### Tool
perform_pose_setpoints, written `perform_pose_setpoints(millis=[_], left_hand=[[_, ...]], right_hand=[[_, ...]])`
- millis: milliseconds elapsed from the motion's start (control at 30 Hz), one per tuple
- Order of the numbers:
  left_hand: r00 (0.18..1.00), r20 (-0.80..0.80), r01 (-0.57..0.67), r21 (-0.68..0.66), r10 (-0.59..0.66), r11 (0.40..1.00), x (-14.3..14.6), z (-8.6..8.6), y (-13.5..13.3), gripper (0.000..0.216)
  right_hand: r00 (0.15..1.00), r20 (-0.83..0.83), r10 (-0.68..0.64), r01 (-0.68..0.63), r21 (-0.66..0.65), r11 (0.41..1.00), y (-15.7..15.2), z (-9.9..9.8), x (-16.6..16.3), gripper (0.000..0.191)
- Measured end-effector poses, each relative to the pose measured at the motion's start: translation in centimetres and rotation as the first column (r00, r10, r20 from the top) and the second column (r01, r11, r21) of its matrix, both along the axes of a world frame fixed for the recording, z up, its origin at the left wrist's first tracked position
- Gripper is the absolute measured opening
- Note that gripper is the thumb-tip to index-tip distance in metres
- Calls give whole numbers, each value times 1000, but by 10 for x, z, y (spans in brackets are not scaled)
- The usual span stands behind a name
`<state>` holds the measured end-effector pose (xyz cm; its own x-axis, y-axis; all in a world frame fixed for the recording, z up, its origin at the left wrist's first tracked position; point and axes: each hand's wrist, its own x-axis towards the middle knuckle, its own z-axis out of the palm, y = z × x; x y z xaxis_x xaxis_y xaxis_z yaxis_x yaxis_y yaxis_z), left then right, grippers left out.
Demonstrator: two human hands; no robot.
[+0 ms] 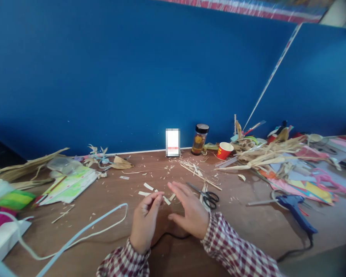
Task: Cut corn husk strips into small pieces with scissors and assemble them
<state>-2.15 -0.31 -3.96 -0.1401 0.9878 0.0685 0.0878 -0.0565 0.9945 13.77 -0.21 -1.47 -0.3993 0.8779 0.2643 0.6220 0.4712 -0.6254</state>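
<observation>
Checked-sleeved left fingers (pixel 156 204) pinch, contents unclear; empty right fingers (pixel 181 195) spread; strip (pixel 167 200) slants near-right.

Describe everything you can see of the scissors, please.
The scissors have two black looped handles, seemingly plastic, and slim, dark, metal-looking blades that look closed or nearly so. They lie on the brown table beside the right hand, blades pointing away to the left, handles toward the near right. A pale scrap lies by the handles; whether they touch is unclear.
</observation>
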Motion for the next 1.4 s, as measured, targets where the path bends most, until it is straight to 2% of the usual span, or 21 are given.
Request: perform_pose_setpoints(millis=[133,233,300,400,467,533,633,733,833,900,1033,1167,1300,1400], left_hand=[[998,-26,65,-11,-65,998,6,3,-5,22],[999,7,52,22,-52,998,7,12,-10,19],[993,116,-12,54,6,998,7,19,-13,18],[936,347,-99,80,66,992,4,27,-14,17],[899,431,-117,70,75,991,1,27,-14,16],[896,433,-128,40,99,991,-2,23,-13,17],[946,301,-120,-14,118,993,-7,12,-7,22],[984,113,-136,-13,136,991,-11,3,4,27],[980,79,-183,13,181,983,-15,1,19,26],[981,61,-185,-1,185,983,-19,1,26,27],[982,19,-185,-33,186,982,-23,-3,30,32],[981,-65,-184,25,185,983,-15,-8,23,30],[996,-86,-28,18,30,999,2,-3,17,30],[984,-14,176,-67,-178,982,11,5,17,31]], right_hand=[[992,121,-30,22,63,998,1,-3,-1,78],[988,148,-47,35,80,996,4,-5,0,76],[985,163,-57,43,90,995,7,-7,3,76],[983,161,-93,75,110,991,11,-11,11,74],[992,68,-110,104,90,991,14,-14,18,71],[990,-105,-91,93,9,996,17,-14,26,64],[948,-318,-31,-8,-122,993,21,-7,35,45],[893,-448,-37,-67,-213,975,21,6,39,51],[844,-532,-72,-111,-304,946,18,18,38,53],[778,-622,-90,-189,-369,910,16,24,39,57],[549,-810,-207,-362,-453,815,13,30,45,82],[333,-886,-322,-504,-456,733,14,28,45,91],[100,-918,-383,-669,-347,657,14,25,36,87],[44,-903,-427,-716,-327,617,13,26,30,86]])
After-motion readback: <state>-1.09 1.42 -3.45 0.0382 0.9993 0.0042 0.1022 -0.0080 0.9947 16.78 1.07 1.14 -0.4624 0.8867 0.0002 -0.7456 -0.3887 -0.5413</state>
